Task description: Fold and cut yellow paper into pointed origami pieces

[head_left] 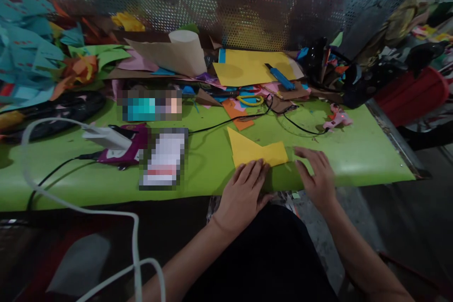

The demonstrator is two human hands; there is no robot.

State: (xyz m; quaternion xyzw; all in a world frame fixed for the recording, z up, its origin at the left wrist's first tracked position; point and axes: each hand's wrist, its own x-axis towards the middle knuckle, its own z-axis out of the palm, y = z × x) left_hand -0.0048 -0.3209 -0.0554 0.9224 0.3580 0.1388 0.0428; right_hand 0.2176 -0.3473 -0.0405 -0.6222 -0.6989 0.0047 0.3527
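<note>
Paper (262, 148), yellow and folded, lies near the front edge of the green worktop (375, 151). The left hand (244, 186) rests on its near edge, fingers flat and side by side, thumb apart, so that grip is spread. The right hand (316, 174) is just beside the paper's right end, its grip also spread, thumb away from the fingers. Behind the paper lies an orange scrap (238, 114); farther back, a blue cutter (281, 77) rests on a yellow sheet (244, 67).
</note>
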